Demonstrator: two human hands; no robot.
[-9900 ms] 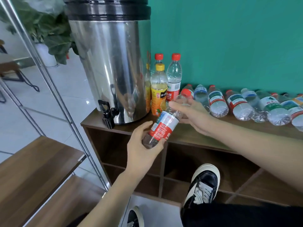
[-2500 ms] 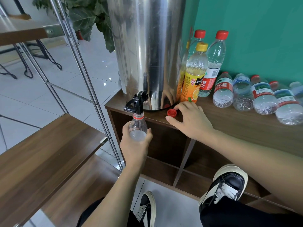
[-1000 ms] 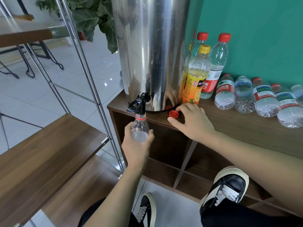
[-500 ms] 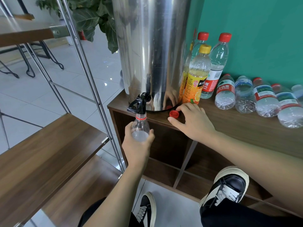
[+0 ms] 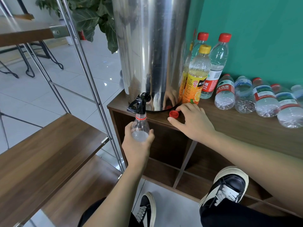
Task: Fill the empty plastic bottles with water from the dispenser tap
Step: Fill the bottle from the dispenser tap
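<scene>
Clear plastic bottle (image 5: 140,128) gripped in left hand (image 5: 136,145), mouth right under tap (image 5: 139,104), filling in progress. Right hand (image 5: 193,122) rests open beside red cap (image 5: 174,114). Next likely: close tap, recap.

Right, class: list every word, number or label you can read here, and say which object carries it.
"SPRING": red label of the upright red-capped bottle.
Orange juice bottle: Chinese characters, too blurred to read.
Lying red-labelled bottle: Chinese characters, blurred.
Other lying bottles: labels too small to read.
</scene>
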